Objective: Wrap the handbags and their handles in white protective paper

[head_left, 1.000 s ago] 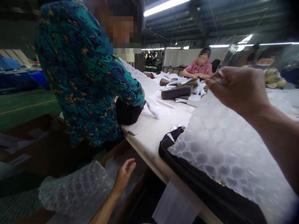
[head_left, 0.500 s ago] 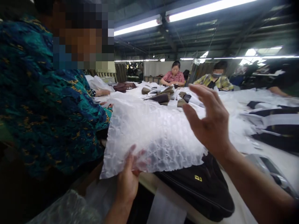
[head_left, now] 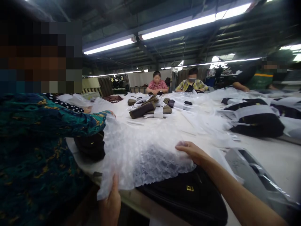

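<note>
A sheet of clear bubble wrap point(head_left: 145, 160) hangs tilted between my hands. Its lower left edge is pinched by my left hand point(head_left: 111, 199), the fingers partly hidden behind the plastic. At the right end my right hand point(head_left: 191, 151) is closed on the sheet, thumb and fingers together. Below the wrap lies a black bag point(head_left: 188, 201) with a small gold emblem, its upper part covered by the plastic.
A co-worker's sleeve point(head_left: 77, 122) reaches in at the left, beside another black bag point(head_left: 90, 146). Rolled olive bags point(head_left: 143, 110) lie mid-table. Grey tape dispenser-like box point(head_left: 254, 169) and wrapped black bags point(head_left: 258, 121) stand to the right. Several people sit or stand beyond.
My right hand, spread above the wrap before, has come down and closed on its right end. My left hand has shifted left and lower with its edge. The view has turned right.
</note>
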Demonstrator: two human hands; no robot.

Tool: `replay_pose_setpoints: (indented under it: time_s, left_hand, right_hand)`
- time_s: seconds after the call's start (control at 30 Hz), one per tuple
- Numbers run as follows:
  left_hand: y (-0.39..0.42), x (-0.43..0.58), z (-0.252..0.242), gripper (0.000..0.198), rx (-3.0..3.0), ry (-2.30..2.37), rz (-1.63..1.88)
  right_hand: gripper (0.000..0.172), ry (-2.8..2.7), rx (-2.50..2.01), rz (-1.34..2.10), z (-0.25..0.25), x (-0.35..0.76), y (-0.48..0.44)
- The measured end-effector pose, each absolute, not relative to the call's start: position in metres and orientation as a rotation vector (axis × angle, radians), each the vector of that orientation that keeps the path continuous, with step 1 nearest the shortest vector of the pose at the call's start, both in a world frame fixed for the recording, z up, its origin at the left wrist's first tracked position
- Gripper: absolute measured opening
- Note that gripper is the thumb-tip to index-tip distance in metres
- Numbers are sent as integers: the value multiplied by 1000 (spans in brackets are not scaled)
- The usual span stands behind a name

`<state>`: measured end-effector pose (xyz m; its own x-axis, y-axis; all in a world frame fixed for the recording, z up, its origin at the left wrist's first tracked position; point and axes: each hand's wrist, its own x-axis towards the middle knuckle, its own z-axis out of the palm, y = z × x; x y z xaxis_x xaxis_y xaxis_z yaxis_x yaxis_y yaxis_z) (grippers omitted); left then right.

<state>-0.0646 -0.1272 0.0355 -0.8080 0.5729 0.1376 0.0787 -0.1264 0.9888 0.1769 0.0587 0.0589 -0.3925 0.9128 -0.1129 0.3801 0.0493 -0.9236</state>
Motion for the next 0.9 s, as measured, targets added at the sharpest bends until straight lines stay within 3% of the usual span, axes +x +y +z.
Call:
replay_pose_setpoints:
  time_s: [0.17,0.33,0.43,0.53,0.7,0.8,0.9]
  left_hand:
    - [-88,-29,56,44,1356,1740,1812]
    - [-37,-5,78,85,1809,1618,1712]
    - [-15,-22,83,56,1683,1755,1895]
    - [-3,-47,86,33,1396,1790,2175]
    - [8,-68,81,40,1039,1400,2391]
    - [18,-68,73,44,912,1301,2341]
    - [27,-67,65,48,846,1323,2306]
  right_hand:
    - [22,-1461,-923,1751,107,135,47]
    - [20,-1357,-762,1794,140,99,52]
    - [35,-1442,-658,1830,147,113,60]
    - [51,-1732,-704,1522,132,144,67]
    - [88,-2416,-980,737,53,169,65]
    - [62,-2580,-1066,537,20,164,64]
    - [38,-2349,-1256,492,22,168,73]
